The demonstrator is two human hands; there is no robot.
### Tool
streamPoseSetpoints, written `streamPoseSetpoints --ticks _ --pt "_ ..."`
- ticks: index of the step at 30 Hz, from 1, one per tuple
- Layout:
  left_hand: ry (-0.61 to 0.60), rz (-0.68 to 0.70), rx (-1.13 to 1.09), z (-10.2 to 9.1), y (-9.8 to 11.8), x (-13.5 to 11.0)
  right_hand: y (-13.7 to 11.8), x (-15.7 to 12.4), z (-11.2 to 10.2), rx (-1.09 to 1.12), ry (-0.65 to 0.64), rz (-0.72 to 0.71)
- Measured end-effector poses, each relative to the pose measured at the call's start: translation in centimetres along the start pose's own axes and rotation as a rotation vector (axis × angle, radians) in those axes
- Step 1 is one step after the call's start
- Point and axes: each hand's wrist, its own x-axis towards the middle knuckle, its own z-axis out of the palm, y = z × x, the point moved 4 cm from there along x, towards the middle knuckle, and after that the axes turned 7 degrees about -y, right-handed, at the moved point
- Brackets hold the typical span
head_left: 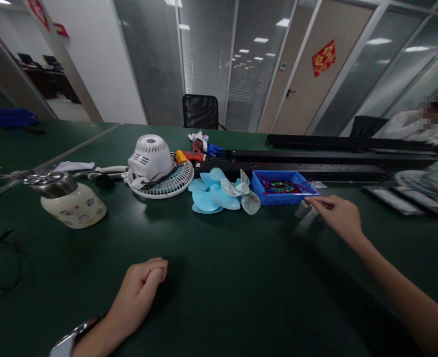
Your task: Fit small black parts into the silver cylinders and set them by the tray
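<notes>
My left hand (140, 290) is closed in a loose fist above the near left part of the dark green table (219, 277); whatever it may hold is hidden. Out to the right, my right hand (336, 215) pinches with thumb and forefinger at the top of a small metal cylinder (302, 208), low over the table. The cylinder is blurred and small. Just left of these fingers stands a blue tray (278, 199) with small green parts and red and black wires (283, 187). Beside the tray lies a pile of light blue and clear fan blades (215, 193).
A white fan motor housing (151, 156) rests on a round grille (166, 186). Left of it stands a cream jar-shaped bottle (73, 206) with a metal top. Behind are an orange power drill (194, 155) and long black rails (330, 157). A person (408, 124) sits far right.
</notes>
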Motion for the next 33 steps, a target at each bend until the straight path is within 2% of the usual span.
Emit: streamPoseSetpoints --ticks 4,7,9,10,16,19,21,23,25,29,33 --pt "-0.007 -0.003 0.014 0.0 0.0 0.0 -0.4 -0.4 0.1 -0.062 -0.019 -0.103" --pt "-0.015 -0.018 0.018 -0.1 0.2 0.1 -0.5 -1.5 -0.6 -0.112 0.136 -0.136" --pt "-0.020 -0.020 0.012 0.0 0.3 0.1 0.3 -2.4 -1.1 -0.089 0.255 -0.074" --pt "-0.024 -0.016 0.009 0.0 0.2 0.1 0.9 -2.8 -1.1 -0.051 0.273 -0.037" --pt "-0.005 0.010 -0.015 0.1 -0.3 -0.1 5.0 -3.3 1.1 0.315 0.025 0.191" --pt "-0.022 -0.001 -0.006 0.1 -0.2 0.0 5.6 -4.4 1.3 0.398 0.001 0.252" --pt "-0.028 -0.005 -0.002 0.0 0.0 0.0 4.9 -6.0 1.0 0.418 0.006 0.245" --pt "-0.035 0.010 0.000 0.0 0.2 0.1 3.1 -7.9 0.9 0.435 -0.028 0.184" --pt "-0.051 0.055 -0.001 0.0 0.6 0.1 0.1 -9.6 1.0 0.464 -0.120 0.070" --pt "-0.113 0.190 -0.012 0.2 1.7 -0.4 -8.7 -11.4 2.3 0.591 -0.353 -0.226" --pt "-0.102 0.225 -0.021 0.2 2.6 -1.0 -17.9 -12.2 4.2 0.765 -0.488 -0.487"
